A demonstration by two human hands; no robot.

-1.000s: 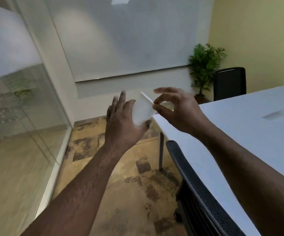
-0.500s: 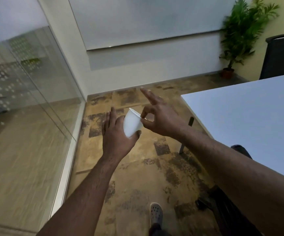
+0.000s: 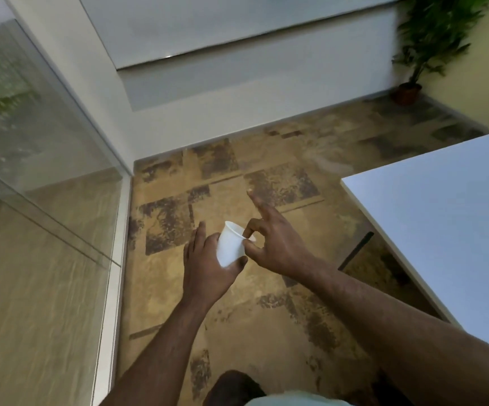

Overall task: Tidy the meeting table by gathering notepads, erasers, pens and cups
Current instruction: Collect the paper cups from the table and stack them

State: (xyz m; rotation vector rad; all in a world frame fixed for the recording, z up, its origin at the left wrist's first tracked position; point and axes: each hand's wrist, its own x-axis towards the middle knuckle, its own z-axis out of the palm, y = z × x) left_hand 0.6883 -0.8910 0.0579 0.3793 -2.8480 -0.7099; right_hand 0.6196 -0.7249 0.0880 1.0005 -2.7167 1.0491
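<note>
A small white paper cup (image 3: 230, 244) hangs over the floor, tilted with its mouth up and to the right. My left hand (image 3: 208, 260) wraps around its side and base from the left. My right hand (image 3: 275, 247) pinches the cup's rim between thumb and one finger, with the index finger stretched out away from me. The corner of the white meeting table (image 3: 442, 218) lies to the right of both hands. No notepads, erasers or pens are in view.
A glass partition (image 3: 41, 183) with a white frame runs along the left. The brown patterned carpet (image 3: 237, 177) spreads ahead to a white wall. A potted plant (image 3: 424, 45) stands in the far right corner. A dark table leg (image 3: 356, 250) shows under the table edge.
The view has swung down and left, away from the table and chairs toward the floor. Both hands have kept hold of the cup and dropped lower over the carpet.
</note>
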